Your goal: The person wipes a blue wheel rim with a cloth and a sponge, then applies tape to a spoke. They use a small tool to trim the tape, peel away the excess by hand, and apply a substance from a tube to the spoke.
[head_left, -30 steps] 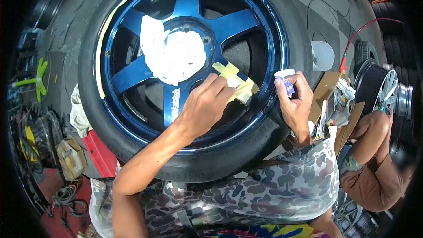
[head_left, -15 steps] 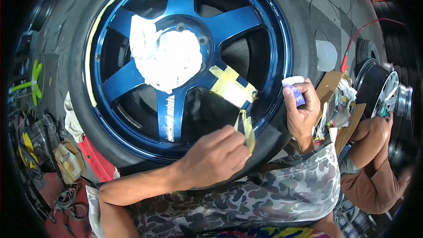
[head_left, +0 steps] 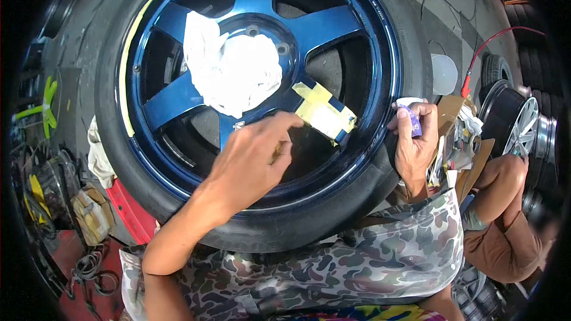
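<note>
One purple-and-white item [head_left: 412, 122] pinched by fingers of right hand [head_left: 417, 145]; left hand [head_left: 247, 157] at yellow tape [head_left: 324, 112], fingers' hold indeterminable.

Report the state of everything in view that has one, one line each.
Blue wheel: face up, tire fitted
Tire: mounted around the blue wheel
White cloth: bunched, partly covering the hub
Yellow tape patch: stuck on a spoke, blue showing in gaps
Yellow tape strip: curved along the rim's left side
Left hand: fingers bent beside the patch, contact unclear
Right hand: gripping a purple-and-white piece
Cardboard box: flaps open
</note>
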### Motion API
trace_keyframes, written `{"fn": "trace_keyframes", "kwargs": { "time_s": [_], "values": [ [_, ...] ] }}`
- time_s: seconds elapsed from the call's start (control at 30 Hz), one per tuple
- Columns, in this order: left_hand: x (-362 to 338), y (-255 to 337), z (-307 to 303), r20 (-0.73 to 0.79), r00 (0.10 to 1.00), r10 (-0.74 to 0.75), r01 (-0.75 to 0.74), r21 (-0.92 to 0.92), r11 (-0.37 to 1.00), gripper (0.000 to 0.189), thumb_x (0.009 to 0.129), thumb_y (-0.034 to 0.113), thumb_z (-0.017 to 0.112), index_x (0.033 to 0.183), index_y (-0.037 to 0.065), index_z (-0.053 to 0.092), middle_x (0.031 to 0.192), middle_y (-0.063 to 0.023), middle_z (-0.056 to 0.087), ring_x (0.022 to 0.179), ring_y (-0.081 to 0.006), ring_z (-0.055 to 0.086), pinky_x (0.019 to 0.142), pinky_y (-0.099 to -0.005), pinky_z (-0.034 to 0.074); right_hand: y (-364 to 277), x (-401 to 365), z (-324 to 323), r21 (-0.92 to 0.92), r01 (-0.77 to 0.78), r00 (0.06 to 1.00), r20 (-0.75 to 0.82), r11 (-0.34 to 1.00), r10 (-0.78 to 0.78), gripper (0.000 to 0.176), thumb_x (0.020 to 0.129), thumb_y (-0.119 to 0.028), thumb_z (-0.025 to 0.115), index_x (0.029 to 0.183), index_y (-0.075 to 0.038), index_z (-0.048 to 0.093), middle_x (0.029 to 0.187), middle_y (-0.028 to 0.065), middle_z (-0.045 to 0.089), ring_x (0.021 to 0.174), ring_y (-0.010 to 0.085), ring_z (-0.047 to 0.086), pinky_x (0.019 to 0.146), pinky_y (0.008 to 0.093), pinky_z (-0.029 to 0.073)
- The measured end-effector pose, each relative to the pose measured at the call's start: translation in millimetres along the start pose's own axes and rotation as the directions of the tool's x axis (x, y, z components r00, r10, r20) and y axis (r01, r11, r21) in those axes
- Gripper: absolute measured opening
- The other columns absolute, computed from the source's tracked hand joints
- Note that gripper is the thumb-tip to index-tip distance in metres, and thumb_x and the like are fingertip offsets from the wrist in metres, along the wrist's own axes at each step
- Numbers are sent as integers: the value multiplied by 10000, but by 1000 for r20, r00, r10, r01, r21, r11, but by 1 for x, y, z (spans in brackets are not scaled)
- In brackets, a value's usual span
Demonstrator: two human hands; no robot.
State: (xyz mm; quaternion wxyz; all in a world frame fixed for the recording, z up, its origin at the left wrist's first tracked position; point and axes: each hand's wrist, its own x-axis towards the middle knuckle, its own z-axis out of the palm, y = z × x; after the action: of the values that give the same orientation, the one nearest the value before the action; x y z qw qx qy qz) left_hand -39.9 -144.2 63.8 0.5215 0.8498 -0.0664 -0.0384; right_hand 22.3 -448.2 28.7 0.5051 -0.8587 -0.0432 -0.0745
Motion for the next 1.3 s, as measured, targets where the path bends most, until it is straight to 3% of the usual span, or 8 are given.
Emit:
{"fn": "trace_keyframes", "kwargs": {
  "time_s": [0.03,0.2,0.37,0.63,0.77,0.9,1.03,1.3],
  "values": [
    [-2,-3,8,100,984,-147,154,-68,986,143,931,22,728,1060,-14,677,798,-128,688,627,-241,660,628,-360,515,2,1,0,-25,37,999,6,999,-37,184,996,-82,711,962,-41,535,882,67,593,759,128,536,722,285,463],
    [-10,-16,54,202,960,-192,216,-101,971,219,941,183,803,945,-24,731,699,-136,684,579,-225,648,579,-364,477,-6,3,3,-52,94,995,27,994,-93,195,972,-47,730,961,-32,537,883,54,592,763,118,532,707,274,461],
    [-2,-5,78,-66,987,-147,148,10,989,284,900,258,853,897,-13,769,703,-142,720,576,-260,690,582,-366,516,-6,3,5,5,63,998,6,998,-63,194,969,-55,735,961,-31,542,889,61,602,769,115,540,700,272,462],
    [2,-10,99,-186,975,-122,102,-116,988,98,900,79,782,893,-18,767,770,-168,739,613,-239,713,598,-349,529,-6,8,5,-26,88,996,14,996,-87,198,946,-88,756,933,-35,566,863,61,638,753,134,589,706,291,492],
    [4,-23,86,-270,963,-5,50,161,986,128,830,14,734,758,-22,634,682,-125,660,590,-176,630,567,-346,477,-10,9,4,-42,84,996,29,996,-83,208,943,-135,758,931,-40,573,865,91,651,782,182,633,757,330,519],
    [-6,-14,58,-128,982,-140,160,163,973,178,853,82,784,774,-13,656,677,-113,651,587,-153,605,559,-338,458,-8,12,4,-72,143,990,28,987,-141,200,935,-132,754,936,-37,578,872,117,665,802,269,677,764,362,535],
    [-1,0,81,-107,987,-118,136,185,973,281,859,221,875,970,-20,783,766,-168,717,627,-238,675,620,-388,520,-8,13,8,-66,196,981,15,978,-195,192,924,-128,752,936,-35,585,875,131,676,808,312,691,767,387,544],
    [0,-8,71,-168,986,22,34,326,945,102,852,73,722,862,-19,681,819,-217,702,716,-347,706,678,-440,537,-8,14,5,-79,222,975,16,972,-221,198,914,-124,748,927,-29,574,860,135,672,795,323,684,761,390,541]
  ]
}}
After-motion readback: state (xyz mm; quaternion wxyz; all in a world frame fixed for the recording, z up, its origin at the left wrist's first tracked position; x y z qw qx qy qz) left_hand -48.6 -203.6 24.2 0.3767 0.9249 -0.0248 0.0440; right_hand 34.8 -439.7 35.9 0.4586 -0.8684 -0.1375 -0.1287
